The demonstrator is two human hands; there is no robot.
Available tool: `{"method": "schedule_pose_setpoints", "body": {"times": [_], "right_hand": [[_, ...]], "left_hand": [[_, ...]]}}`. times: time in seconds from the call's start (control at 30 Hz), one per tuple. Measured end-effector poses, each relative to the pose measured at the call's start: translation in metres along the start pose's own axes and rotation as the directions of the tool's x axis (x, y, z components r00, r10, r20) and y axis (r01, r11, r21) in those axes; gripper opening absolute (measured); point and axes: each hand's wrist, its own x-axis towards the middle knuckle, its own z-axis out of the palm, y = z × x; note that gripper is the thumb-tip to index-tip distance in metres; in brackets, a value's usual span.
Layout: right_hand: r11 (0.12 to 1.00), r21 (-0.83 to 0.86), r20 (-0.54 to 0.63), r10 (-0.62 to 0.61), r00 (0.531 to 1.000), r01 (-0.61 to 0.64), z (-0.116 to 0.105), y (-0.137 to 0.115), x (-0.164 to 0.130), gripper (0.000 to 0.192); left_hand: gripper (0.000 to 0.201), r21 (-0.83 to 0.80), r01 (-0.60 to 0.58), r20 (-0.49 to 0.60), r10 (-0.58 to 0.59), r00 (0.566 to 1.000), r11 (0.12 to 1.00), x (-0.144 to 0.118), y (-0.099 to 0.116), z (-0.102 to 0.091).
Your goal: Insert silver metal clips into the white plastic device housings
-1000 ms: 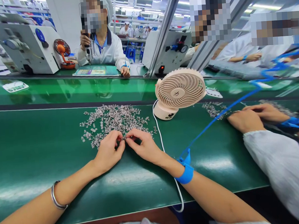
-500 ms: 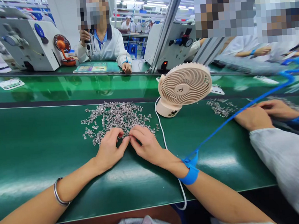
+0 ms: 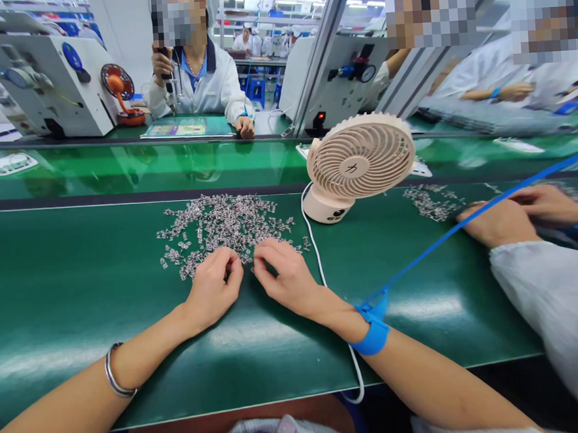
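Observation:
A loose pile of small shiny metal parts (image 3: 230, 220) lies spread over the green bench top (image 3: 87, 274). At its near edge, my left hand (image 3: 217, 283) is closed, thumb and fingertips pinched together. My right hand (image 3: 285, 275) is just to the right, its thumb and fingers also curled into a pinch, with a small gap between the two hands. Whatever sits in either pinch is too small or too hidden to name. A blue wrist strap (image 3: 373, 329) circles my right wrist; a silver bangle (image 3: 115, 371) is on my left.
A beige fan (image 3: 361, 160) stands right of the pile, its white cable (image 3: 315, 247) running to the bench's front edge. The strap's blue cord (image 3: 447, 233) stretches right, past a co-worker's hands (image 3: 499, 223) by another heap of parts (image 3: 432, 202). Opposite, a person holds a tool.
My hands, with fingertips almost meeting before, have drawn slightly apart. The left fingers have curled in more tightly. The blue cord has been pulled straighter.

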Motion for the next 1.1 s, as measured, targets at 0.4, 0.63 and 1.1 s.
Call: {"method": "schedule_pose_setpoints", "body": {"times": [0.4,0.63,1.1], "right_hand": [[0.944,0.288,0.012,0.165,0.986,-0.161,0.0,-0.003,0.002,0.015],[0.922,0.327,0.036,0.205,0.978,-0.206,-0.001,-0.007,0.003,0.01],[0.583,0.596,0.331,0.448,0.83,-0.553,-0.003,-0.013,0.006,0.009]], "left_hand": [[0.013,0.002,-0.043,-0.04,0.043,0.998,0.999,-0.002,0.003,-0.001],[0.012,0.017,-0.075,-0.051,0.075,0.996,0.997,-0.002,0.003,-0.001],[0.013,-0.001,-0.021,-0.063,0.021,0.998,1.0,0.0,0.003,-0.002]]}}
